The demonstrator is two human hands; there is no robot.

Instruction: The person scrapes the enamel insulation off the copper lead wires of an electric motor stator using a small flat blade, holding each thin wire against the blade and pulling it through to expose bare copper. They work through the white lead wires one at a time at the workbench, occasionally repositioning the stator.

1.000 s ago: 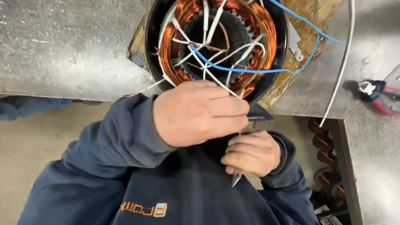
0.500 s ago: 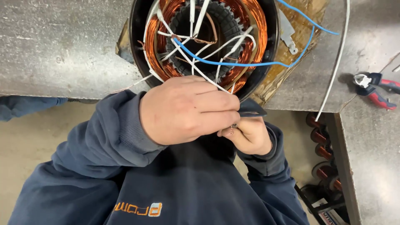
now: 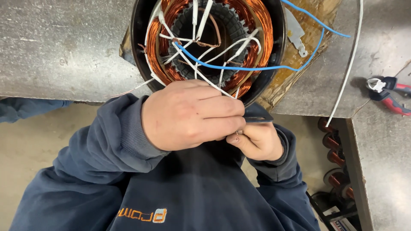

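Observation:
A motor stator (image 3: 147,47) with copper windings (image 3: 257,25) stands on the metal bench (image 3: 64,47), at its front edge. White sleeved leads (image 3: 201,75) and a blue wire (image 3: 257,67) cross its bore. My left hand (image 3: 192,115) is closed on the white leads just below the stator's rim. My right hand (image 3: 259,141) is tucked under the left, its fingertips pinching the ends of those leads. The lead ends are hidden between the two hands. Both sleeves are dark blue.
Red-and-blue handled pliers (image 3: 385,92) lie on the bench at the right. A long white cable (image 3: 346,68) runs down past them. A small black plate (image 3: 257,114) sticks out below the stator. Copper wire spools (image 3: 332,143) sit under the bench at lower right.
Both hands have risen toward the stator's rim. My right hand has drawn in under the left, and the white lead end that hung below it is no longer visible.

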